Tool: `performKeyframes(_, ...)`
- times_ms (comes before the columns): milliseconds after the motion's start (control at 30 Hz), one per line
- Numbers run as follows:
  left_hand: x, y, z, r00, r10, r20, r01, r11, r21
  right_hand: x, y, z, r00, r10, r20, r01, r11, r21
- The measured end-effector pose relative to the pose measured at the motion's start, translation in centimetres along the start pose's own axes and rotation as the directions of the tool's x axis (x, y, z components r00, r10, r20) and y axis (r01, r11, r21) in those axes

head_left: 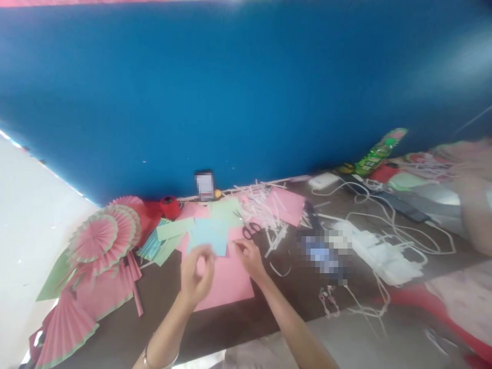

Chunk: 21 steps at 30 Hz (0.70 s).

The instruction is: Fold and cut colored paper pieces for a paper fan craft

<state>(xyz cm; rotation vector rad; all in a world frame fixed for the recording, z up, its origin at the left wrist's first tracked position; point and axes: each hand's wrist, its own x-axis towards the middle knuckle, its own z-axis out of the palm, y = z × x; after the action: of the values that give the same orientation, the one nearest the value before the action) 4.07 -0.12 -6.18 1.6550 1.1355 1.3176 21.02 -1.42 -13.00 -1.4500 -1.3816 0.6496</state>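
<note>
My left hand (197,275) is closed, thumb and fingertips curled together over the near-left corner of a light blue sheet of paper (211,237). To its right, my right hand (250,257) has its fingertips pinched together near that sheet's right edge. What either hand holds, if anything, is too blurred to make out. Beneath both hands lies a larger pink sheet (226,287). Dark-handled scissors (251,231) rest just beyond my right hand. Pale green paper (225,210) lies behind the blue sheet.
Pleated pink paper fans (96,238) pile up at left, near a red tape roll (169,207). White paper strips (261,207) cover the table's back. On the right are white cables, a power strip (378,251), a blurred-out phone (323,256), a green bottle (374,156) and another person's arm (474,210).
</note>
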Motion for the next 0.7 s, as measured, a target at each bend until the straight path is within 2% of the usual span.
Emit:
performKeyframes(67,0.1,-1.0,1.1,0.987,-0.145,0.061,0.15,0.985,-0.08,-0.1,-0.5,-0.1,0.998,0.048,-0.036,-0.045,0.997,0.064)
performKeyframes(167,0.0,-2.2,2.9,0.905,-0.383,0.187,0.421,0.872,-0.251,-0.6,-1.1,0.3,0.996,0.088,-0.011,-0.085,0.985,0.152)
performKeyframes(233,-0.1,-2.5,3.8,0.875,-0.442,0.199,0.484,0.823,-0.298,-1.1,-1.2,0.6,0.995,0.101,0.017,-0.103,0.976,0.191)
performKeyframes(433,-0.8,-3.3,4.8,0.861,-0.491,0.135,0.507,0.802,-0.316,-2.1,-0.7,1.3,0.99,0.125,0.072,-0.138,0.965,0.224)
performKeyframes(600,-1.4,-5.7,4.4,0.914,-0.4,0.071,0.401,0.858,-0.322,-2.5,-0.5,1.3,0.99,0.102,0.102,-0.114,0.985,0.126)
performKeyframes(700,-1.5,-6.6,3.8,0.922,-0.383,0.053,0.383,0.887,-0.259,-1.8,0.1,0.6,0.991,0.069,0.117,-0.068,0.998,-0.01)
